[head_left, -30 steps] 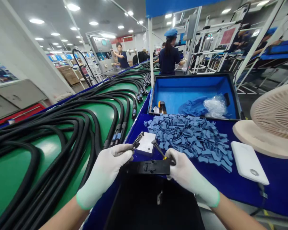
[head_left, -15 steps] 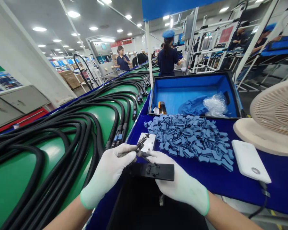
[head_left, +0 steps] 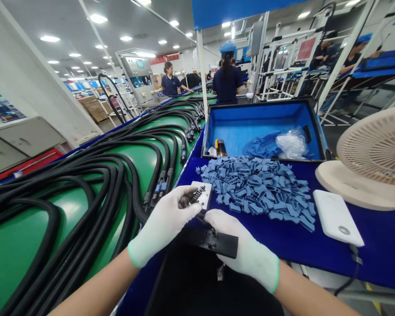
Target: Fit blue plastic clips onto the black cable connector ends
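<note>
Left hand (head_left: 169, 216), in white glove, pinches a dark ribbed part (head_left: 196, 195) between thumb and fingers, and this part sticks out past the fingertips, in front of a white block (head_left: 208, 192). Right hand (head_left: 237, 229) is curled just beside, below the part, with a black plate (head_left: 219, 243) covering some of it, so I cannot tell what its fingers grip. Farther out, beyond the right hand, blue clips (head_left: 256, 188) lie in a pile.

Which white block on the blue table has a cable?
The block by the fan: a dark cable leaves it. The other block, near the left hand, shows none.
</note>
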Action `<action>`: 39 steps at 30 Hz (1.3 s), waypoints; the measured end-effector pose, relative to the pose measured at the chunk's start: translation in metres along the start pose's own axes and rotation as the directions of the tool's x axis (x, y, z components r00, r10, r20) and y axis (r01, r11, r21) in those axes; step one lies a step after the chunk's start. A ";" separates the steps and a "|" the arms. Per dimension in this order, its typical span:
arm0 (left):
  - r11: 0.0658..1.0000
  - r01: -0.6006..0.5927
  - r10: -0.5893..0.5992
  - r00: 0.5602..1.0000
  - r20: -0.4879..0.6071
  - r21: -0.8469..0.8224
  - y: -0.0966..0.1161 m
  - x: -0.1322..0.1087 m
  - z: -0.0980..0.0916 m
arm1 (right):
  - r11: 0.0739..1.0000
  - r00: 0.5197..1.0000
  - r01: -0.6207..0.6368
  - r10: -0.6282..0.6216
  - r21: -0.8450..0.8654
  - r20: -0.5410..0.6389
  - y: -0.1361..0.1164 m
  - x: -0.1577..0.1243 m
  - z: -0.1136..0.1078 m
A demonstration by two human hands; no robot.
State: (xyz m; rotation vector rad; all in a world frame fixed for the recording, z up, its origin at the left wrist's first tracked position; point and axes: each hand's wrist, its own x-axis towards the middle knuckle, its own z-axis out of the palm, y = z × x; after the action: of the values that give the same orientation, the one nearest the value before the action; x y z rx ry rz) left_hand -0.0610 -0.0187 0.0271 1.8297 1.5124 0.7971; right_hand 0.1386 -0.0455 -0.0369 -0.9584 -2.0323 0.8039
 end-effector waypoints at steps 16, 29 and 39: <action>0.999 0.026 -0.028 0.998 0.058 0.027 0.002 0.006 0.003 | 0.997 0.996 -0.049 0.053 -0.065 0.065 0.029 0.007 0.005; 0.958 0.131 -0.118 0.991 0.066 -0.257 0.001 -0.003 0.008 | 0.782 0.981 -0.185 0.107 -0.595 -0.164 0.052 -0.037 -0.012; 0.933 -0.358 0.356 0.899 0.257 -0.041 -0.004 -0.005 0.009 | 0.709 0.910 -0.223 0.398 0.669 -0.119 0.007 -0.035 -0.002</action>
State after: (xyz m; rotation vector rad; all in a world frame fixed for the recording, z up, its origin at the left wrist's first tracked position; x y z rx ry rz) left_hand -0.0574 -0.0237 0.0184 2.1571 1.0282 0.6791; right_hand 0.1583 -0.0705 -0.0538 -0.9383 -1.2196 1.3742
